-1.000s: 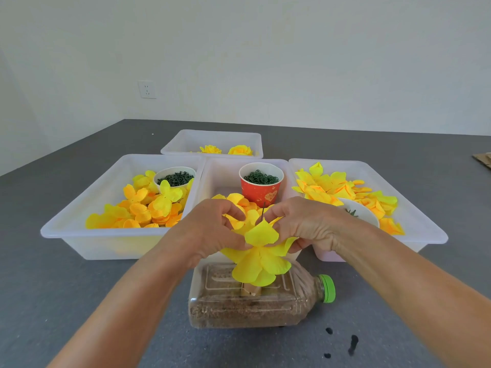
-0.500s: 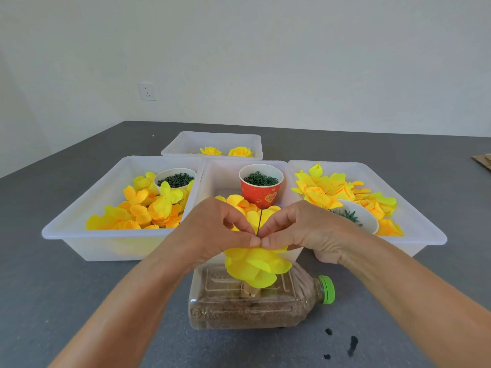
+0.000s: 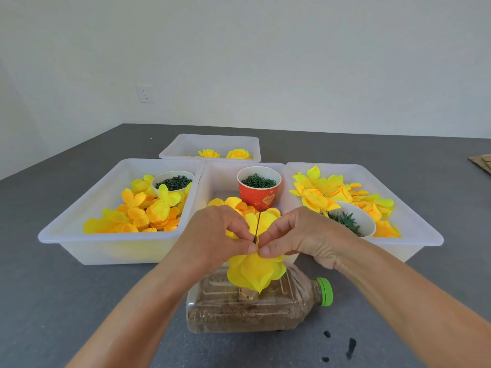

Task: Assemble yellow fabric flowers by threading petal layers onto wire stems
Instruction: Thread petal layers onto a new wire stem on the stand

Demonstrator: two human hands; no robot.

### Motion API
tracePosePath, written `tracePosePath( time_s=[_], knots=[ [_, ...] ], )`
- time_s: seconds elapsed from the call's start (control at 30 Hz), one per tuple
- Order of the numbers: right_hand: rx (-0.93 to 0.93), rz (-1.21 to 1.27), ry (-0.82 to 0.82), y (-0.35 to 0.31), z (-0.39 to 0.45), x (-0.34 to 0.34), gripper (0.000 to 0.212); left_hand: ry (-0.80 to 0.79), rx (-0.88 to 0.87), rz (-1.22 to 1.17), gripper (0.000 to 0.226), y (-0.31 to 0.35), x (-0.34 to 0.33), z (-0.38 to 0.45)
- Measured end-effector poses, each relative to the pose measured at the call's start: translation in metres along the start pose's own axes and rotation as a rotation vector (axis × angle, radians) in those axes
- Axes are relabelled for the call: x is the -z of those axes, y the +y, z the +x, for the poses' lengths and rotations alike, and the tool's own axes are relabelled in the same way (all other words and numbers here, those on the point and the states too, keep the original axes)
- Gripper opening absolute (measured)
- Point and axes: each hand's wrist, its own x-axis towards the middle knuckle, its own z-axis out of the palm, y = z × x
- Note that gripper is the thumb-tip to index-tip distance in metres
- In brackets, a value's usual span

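Nearest to me lies the bottle [image 3: 255,312] on its side on the table [image 3: 53,301], with brown grain inside and a green cap. The wire [image 3: 257,224] rises from it, upright. Just above the bottle my left hand [image 3: 212,235] and right hand [image 3: 300,235] meet at the wire; each grip pinches the centre of the petal layer [image 3: 256,272], which hangs around the wire. I judge the step is pushing this layer down the wire. The next move needs a steady, straight push so the hole does not tear.

Behind the bottle, the middle tray [image 3: 212,181] holds a red cup [image 3: 259,188] of green rings and some petals. Left of it, a tray [image 3: 79,221] holds petals and a white cup of rings. Right, a tray [image 3: 414,229] holds petals and a bowl of green pieces. Farthest, a tray [image 3: 186,144] holds two finished flowers.
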Motion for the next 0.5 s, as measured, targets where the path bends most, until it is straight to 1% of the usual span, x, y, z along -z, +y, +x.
tracePosePath(
  time_s=[0.23, 0.37, 0.4, 0.43, 0.47, 0.5],
  knots=[
    [-0.005, 0.004, -0.005, 0.001, 0.001, 0.001, 0.013, -0.066, 0.024, -0.061, 0.011, -0.002, 0.002, 0.004],
    [-0.007, -0.008, -0.068, 0.003, 0.003, 0.011, 0.01, -0.11, 0.029, -0.022, 0.016, 0.001, 0.005, 0.008],
    [0.0, 0.01, -0.046, 0.002, 0.004, 0.018, 0.009, -0.118, 0.03, -0.016, 0.017, 0.002, 0.005, 0.009],
    [0.018, 0.043, 0.019, 0.002, 0.008, 0.027, 0.008, -0.127, 0.029, -0.015, 0.018, 0.002, 0.006, 0.009],
    [0.047, 0.073, 0.122, 0.003, 0.013, 0.037, 0.006, -0.137, 0.027, -0.012, 0.018, 0.003, 0.007, 0.009],
    [0.089, 0.065, 0.257, 0.004, 0.02, 0.048, 0.007, -0.15, 0.025, -0.004, 0.016, 0.004, 0.009, 0.01]
  ],
)
